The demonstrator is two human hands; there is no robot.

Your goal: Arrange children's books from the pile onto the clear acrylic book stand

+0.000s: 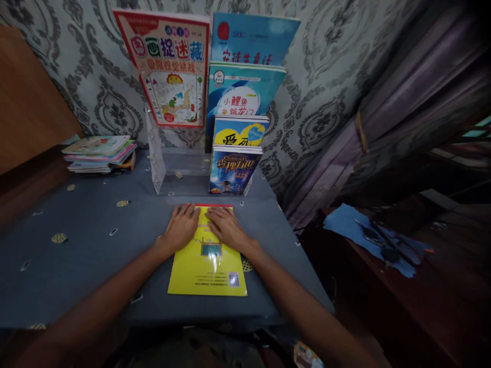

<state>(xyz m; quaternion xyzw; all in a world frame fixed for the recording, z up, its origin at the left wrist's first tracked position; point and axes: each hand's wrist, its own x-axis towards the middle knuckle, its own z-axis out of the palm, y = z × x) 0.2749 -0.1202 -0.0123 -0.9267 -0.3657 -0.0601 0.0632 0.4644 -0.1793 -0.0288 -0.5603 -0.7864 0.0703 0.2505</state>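
Observation:
A yellow book (pixel 209 266) lies flat on the grey-blue tablecloth (pixel 84 245), its far end toward a clear acrylic display rack (pixel 161 168). My left hand (pixel 181 226) rests flat on the book's far left part with fingers stretched out. My right hand (pixel 226 225) lies flat on the far right part, fingers spread. Neither hand grips anything. In the rack stand several books: a red-framed picture book (pixel 171 66) on the left and a stepped column of blue and yellow books (pixel 236 128) on the right.
A low stack of thin books (pixel 100 152) lies at the table's back left. A patterned wall rises behind the rack. Dark curtains (pixel 402 117) hang at the right, above a dark wooden surface with a blue cloth and tools (pixel 378 237).

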